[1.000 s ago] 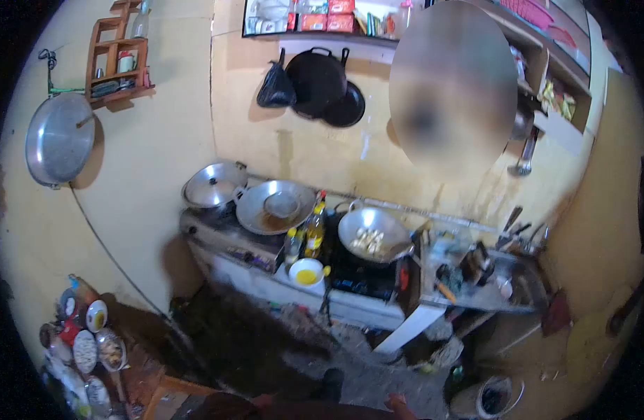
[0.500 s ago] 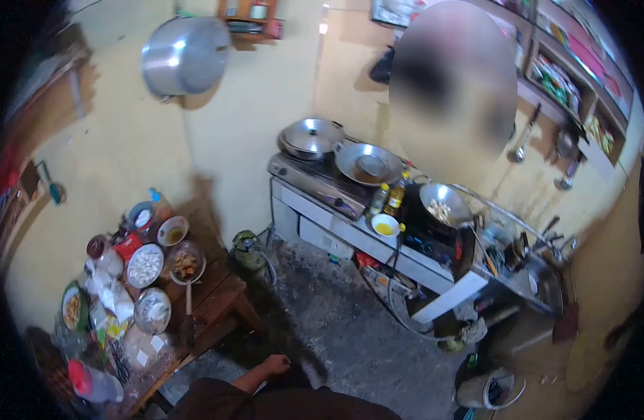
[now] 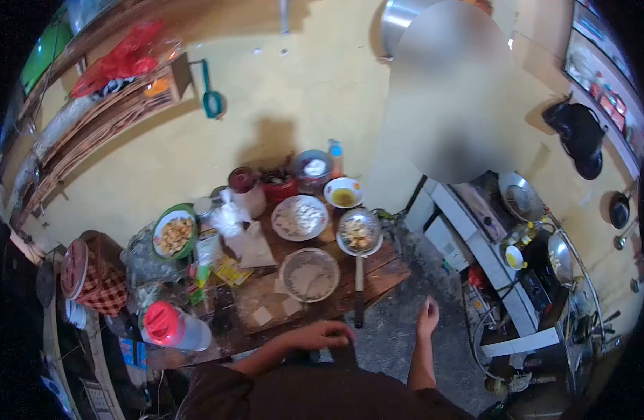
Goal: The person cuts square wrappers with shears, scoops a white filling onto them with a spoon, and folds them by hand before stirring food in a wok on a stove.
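Note:
My left hand point(image 3: 320, 336) is over the front edge of the wooden table point(image 3: 385, 276), its fingers loosely curled with nothing visible in them. Just beyond it lies a bowl of pale powder point(image 3: 309, 274). My right hand point(image 3: 427, 316) hangs over the floor, right of the table, fingers bent and their inner side unclear. Between the hands a strainer point(image 3: 359, 234) with browned pieces rests on a bowl, its dark handle pointing toward me. Behind stand a plate of white pieces point(image 3: 299, 218) and a bowl of yellowish liquid point(image 3: 343, 193).
A red-lidded container point(image 3: 175, 327) stands at the table's left front, near a green bowl of light brown pieces point(image 3: 175, 235). At the right are a stove counter point(image 3: 507, 294) with pans and a hose point(image 3: 476, 350) below. Shelves line the left wall.
The view has swung left toward the table, which now sits in the centre. Both hands are in view; only one showed before. The stove has shifted to the right side.

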Tool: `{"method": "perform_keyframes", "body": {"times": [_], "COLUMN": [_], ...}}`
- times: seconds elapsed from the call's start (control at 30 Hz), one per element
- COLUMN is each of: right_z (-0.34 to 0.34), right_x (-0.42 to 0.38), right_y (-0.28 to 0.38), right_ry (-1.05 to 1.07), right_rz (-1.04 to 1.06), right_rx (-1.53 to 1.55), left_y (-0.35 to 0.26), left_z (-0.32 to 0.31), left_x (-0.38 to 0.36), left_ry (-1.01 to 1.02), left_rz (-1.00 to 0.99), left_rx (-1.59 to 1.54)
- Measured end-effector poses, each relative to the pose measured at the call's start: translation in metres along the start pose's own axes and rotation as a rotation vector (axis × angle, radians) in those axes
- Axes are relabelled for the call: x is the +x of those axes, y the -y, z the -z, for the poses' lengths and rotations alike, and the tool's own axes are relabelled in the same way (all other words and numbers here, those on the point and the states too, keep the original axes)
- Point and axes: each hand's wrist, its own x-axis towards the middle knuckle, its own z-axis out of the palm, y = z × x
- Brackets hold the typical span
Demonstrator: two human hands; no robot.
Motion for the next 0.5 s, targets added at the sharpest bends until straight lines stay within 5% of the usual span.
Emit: {"method": "perform_keyframes", "body": {"times": [0.1, 0.13, 0.2, 0.3, 0.5], "right_z": [-0.093, -0.116, -0.153, -0.188, -0.218], "right_x": [0.003, -0.002, -0.019, -0.057, -0.095], "right_y": [0.164, 0.187, 0.215, 0.198, 0.157], "right_ry": [0.203, 0.332, 0.629, 0.986, 1.129], "right_rz": [0.155, 0.239, 0.349, 0.474, 0.824], "right_rx": [0.004, -0.043, -0.12, -0.441, -0.593], "left_y": [0.038, 0.047, 0.067, 0.115, 0.161], "left_z": [0.046, 0.056, 0.07, 0.083, 0.099], "left_x": [-0.06, -0.075, -0.099, -0.118, -0.094], "left_ry": [-0.449, -0.457, -0.72, -0.783, -0.85], "left_rz": [0.182, 0.19, 0.54, 0.596, 0.569], "left_rx": [0.307, 0.301, 0.668, 0.677, 0.832]}}
